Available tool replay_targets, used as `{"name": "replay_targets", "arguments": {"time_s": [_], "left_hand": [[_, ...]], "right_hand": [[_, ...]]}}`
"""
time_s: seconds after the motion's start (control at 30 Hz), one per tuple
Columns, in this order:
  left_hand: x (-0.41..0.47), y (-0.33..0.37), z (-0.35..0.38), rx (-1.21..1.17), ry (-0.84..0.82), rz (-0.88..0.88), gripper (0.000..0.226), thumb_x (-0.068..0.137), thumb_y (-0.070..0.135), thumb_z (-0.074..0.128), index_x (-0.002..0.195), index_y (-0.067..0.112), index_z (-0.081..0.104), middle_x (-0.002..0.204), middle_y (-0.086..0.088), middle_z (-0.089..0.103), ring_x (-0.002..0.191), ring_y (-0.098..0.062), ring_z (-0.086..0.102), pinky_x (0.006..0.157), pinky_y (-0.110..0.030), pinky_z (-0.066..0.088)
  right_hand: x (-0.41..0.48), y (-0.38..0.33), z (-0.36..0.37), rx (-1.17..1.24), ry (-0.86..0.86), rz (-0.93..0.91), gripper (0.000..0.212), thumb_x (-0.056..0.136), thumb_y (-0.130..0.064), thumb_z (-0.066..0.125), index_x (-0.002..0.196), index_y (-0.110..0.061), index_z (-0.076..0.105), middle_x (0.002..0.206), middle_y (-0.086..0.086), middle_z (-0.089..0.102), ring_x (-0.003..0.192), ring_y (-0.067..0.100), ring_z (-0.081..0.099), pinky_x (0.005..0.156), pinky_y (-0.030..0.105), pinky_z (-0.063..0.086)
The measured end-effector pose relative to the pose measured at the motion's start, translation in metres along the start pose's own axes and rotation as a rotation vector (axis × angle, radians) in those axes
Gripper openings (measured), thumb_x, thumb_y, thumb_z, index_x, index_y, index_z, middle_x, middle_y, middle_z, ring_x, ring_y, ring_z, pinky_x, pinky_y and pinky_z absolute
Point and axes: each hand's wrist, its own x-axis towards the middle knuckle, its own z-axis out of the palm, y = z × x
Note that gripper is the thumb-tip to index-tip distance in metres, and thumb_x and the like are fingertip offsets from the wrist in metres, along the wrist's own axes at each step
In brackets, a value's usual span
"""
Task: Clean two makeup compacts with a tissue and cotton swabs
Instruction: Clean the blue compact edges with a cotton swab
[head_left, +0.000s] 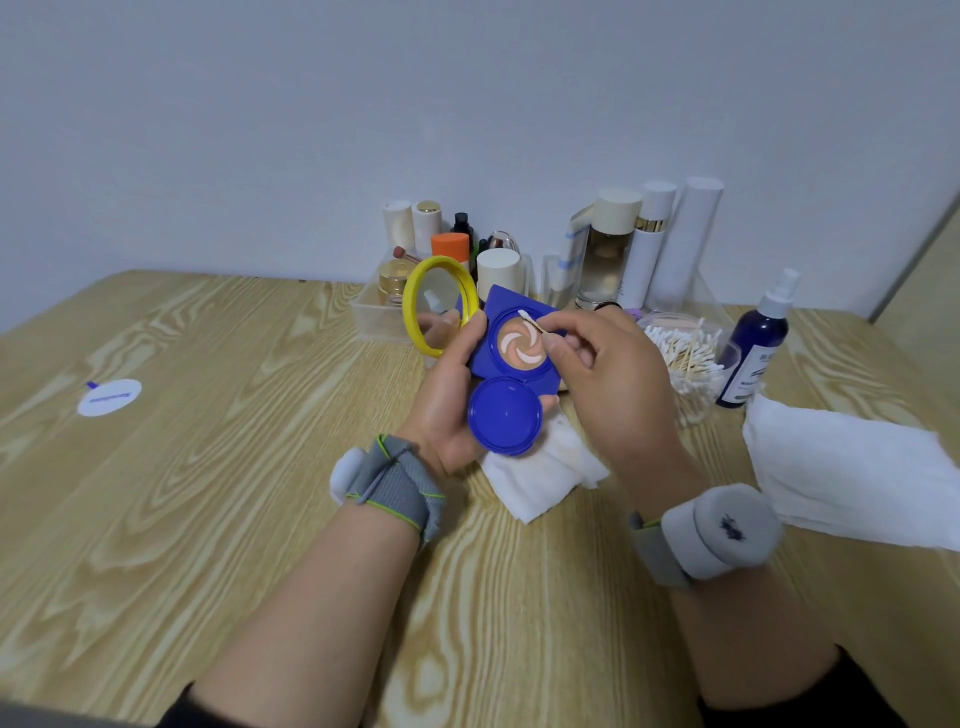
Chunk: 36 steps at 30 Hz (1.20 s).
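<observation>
Your left hand (447, 410) is bare; a grey fabric wrist strap (400, 486) with lime-green edging and a grey cord sits on that wrist, with a white rounded module on its outer side. Your right hand (618, 384) is bare; its wrist carries a grey band with a white cylindrical module (719, 530) bearing a dark mark. Dark sleeves are pushed up both forearms.

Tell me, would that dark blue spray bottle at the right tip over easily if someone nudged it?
Probably, if bumped high. The spray bottle stands tall and narrow on the table, so a push near its white nozzle would likely topple it. Its round body suggests it would then roll, perhaps toward the cotton swab tub beside it. How full it is cannot be seen, so its weight is uncertain.
</observation>
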Motion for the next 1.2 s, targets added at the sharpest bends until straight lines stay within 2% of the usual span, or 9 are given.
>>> {"name": "replay_targets", "arguments": {"time_s": [0.1, 0.23, 0.33, 0.43, 0.6, 0.77, 0.87, 1.0, 1.2], "left_hand": [[0.001, -0.001, -0.001, -0.005, -0.022, -0.003, 0.049, 0.1, 0.048, 0.041, 0.114, 0.01, 0.068, 0.113, -0.014, 0.07, 0.097, -0.027, 0.069, 0.078, -0.042, 0.056], [0.002, -0.002, -0.002, -0.02, -0.032, 0.004, 0.051, 0.099, 0.049, 0.042, 0.102, 0.011, 0.075, 0.11, -0.014, 0.07, 0.094, -0.027, 0.07, 0.076, -0.041, 0.056], [0.002, -0.002, -0.001, -0.007, -0.024, 0.005, 0.052, 0.099, 0.049, 0.04, 0.104, 0.011, 0.075, 0.112, -0.014, 0.071, 0.097, -0.027, 0.07, 0.08, -0.043, 0.056], [0.002, -0.002, 0.0, -0.002, -0.001, 0.011, 0.05, 0.1, 0.049, 0.04, 0.109, 0.011, 0.072, 0.112, -0.013, 0.071, 0.096, -0.027, 0.07, 0.074, -0.04, 0.058], [0.0, -0.002, 0.001, -0.032, -0.016, 0.017, 0.054, 0.101, 0.044, 0.039, 0.087, 0.012, 0.08, 0.094, -0.01, 0.075, 0.081, -0.022, 0.073, 0.068, -0.034, 0.06], [0.0, -0.001, 0.0, -0.043, -0.011, 0.022, 0.048, 0.101, 0.043, 0.042, 0.098, 0.008, 0.074, 0.097, -0.013, 0.074, 0.083, -0.023, 0.072, 0.07, -0.036, 0.06], [0.0, -0.001, 0.0, -0.007, -0.009, -0.001, 0.048, 0.099, 0.048, 0.043, 0.107, 0.011, 0.072, 0.111, -0.014, 0.071, 0.095, -0.027, 0.07, 0.085, -0.045, 0.054], [0.002, 0.0, -0.002, 0.006, -0.002, -0.001, 0.053, 0.097, 0.05, 0.044, 0.128, 0.01, 0.061, 0.124, -0.014, 0.065, 0.104, -0.029, 0.066, 0.086, -0.046, 0.052], [0.002, -0.001, -0.003, 0.01, -0.026, -0.007, 0.052, 0.099, 0.05, 0.04, 0.107, 0.012, 0.074, 0.114, -0.012, 0.071, 0.099, -0.026, 0.07, 0.082, -0.042, 0.054]], "right_hand": [[-0.001, -0.003, 0.002, -0.002, -0.016, -0.022, 0.015, 0.089, -0.019, 0.063, 0.101, -0.024, 0.072, 0.083, -0.01, 0.048, 0.076, -0.003, 0.05, 0.071, 0.005, 0.036], [-0.003, -0.006, 0.004, 0.002, -0.041, -0.029, 0.016, 0.089, -0.02, 0.063, 0.101, -0.026, 0.072, 0.081, -0.011, 0.047, 0.075, -0.004, 0.049, 0.068, 0.005, 0.036], [-0.001, -0.002, 0.002, -0.03, 0.001, -0.026, 0.015, 0.089, -0.017, 0.063, 0.098, -0.025, 0.071, 0.083, -0.008, 0.049, 0.078, -0.003, 0.051, 0.069, 0.006, 0.035], [0.0, 0.0, 0.002, -0.03, 0.03, 0.004, 0.013, 0.089, -0.017, 0.062, 0.097, -0.021, 0.071, 0.084, -0.005, 0.051, 0.077, 0.004, 0.051, 0.069, 0.007, 0.036], [-0.003, -0.008, 0.007, -0.016, -0.015, -0.016, 0.017, 0.09, -0.018, 0.063, 0.103, -0.024, 0.072, 0.085, -0.006, 0.051, 0.078, 0.006, 0.052, 0.07, 0.007, 0.037], [-0.004, -0.01, 0.007, -0.015, -0.02, -0.025, 0.016, 0.09, -0.021, 0.063, 0.103, -0.023, 0.072, 0.083, -0.009, 0.049, 0.077, 0.005, 0.051, 0.069, 0.009, 0.039], [-0.001, -0.006, 0.004, -0.063, 0.023, -0.01, 0.014, 0.091, -0.019, 0.061, 0.1, -0.021, 0.071, 0.086, -0.005, 0.049, 0.075, 0.005, 0.05, 0.067, 0.011, 0.039], [-0.001, -0.006, 0.003, -0.038, 0.048, -0.005, 0.013, 0.089, -0.015, 0.062, 0.097, -0.019, 0.071, 0.085, -0.004, 0.05, 0.077, 0.006, 0.051, 0.069, 0.008, 0.037], [0.0, -0.008, 0.002, -0.022, 0.061, 0.001, 0.013, 0.09, -0.018, 0.062, 0.099, -0.02, 0.071, 0.087, -0.004, 0.051, 0.077, 0.005, 0.051, 0.069, 0.004, 0.036]]}}
